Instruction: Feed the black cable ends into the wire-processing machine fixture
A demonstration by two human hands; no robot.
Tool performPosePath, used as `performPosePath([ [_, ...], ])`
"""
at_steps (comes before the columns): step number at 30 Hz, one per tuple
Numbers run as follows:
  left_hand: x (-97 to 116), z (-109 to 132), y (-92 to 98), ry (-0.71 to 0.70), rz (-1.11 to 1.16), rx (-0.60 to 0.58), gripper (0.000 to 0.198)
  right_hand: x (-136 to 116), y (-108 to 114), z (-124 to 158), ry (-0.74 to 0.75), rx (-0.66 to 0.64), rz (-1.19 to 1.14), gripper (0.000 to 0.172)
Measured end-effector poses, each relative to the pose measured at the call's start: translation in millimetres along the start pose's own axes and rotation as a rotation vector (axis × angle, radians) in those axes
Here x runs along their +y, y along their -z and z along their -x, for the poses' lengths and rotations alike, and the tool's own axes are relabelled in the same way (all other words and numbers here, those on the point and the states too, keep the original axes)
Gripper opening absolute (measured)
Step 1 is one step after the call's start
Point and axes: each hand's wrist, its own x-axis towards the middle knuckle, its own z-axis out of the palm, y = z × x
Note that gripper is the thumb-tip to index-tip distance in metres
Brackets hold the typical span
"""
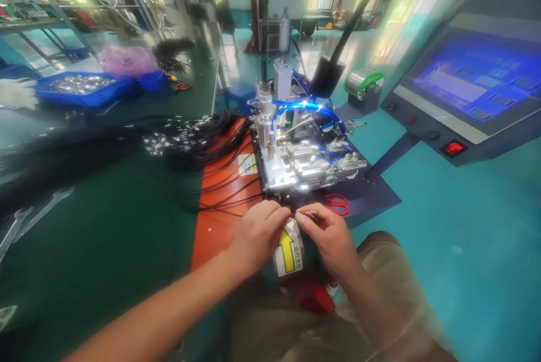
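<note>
My left hand (261,233) is closed in a pinch above the front of the machine base, its fingertips almost touching those of my right hand. A thin black cable runs from the left toward these fingers. My right hand (328,238) is also closed, thumb against forefinger, on a thin wire end (311,213) that shows silvery between the fingers. Just below both hands is a rounded part with a yellow arrow label (288,252). Directly beyond them stands a metal bench machine (304,164) with blue air tubes (308,106).
A bundle of black cables (211,139) lies on the left over the orange plate (220,238). Red-handled scissors (337,204) rest right of the machine. A screen (473,77) and a solder wire spool (361,83) stand at right. Wrenches (31,218) and a blue tray (80,97) are left.
</note>
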Motion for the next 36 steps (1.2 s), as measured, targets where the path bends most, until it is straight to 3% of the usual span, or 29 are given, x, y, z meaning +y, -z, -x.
performPosePath([
  [8, 0, 0, 0.1, -0.013, -0.015, 0.002, 0.024, -1, -2, 1, -0.026, -0.097, -0.007, 0.022],
  [13, -2, 0, -1.1, -0.006, -0.030, -0.001, 0.023, 3, 12, 3, -0.076, -0.198, -0.081, 0.026],
  [20, -3, 1, -4.5, -0.028, -0.023, 0.025, 0.023, 11, 23, 1, -0.143, -0.077, -0.126, 0.034],
  [36, -4, 1, -5.3, -0.045, -0.022, 0.044, 0.020, 0, 20, -4, -0.120, -0.165, -0.080, 0.031],
])
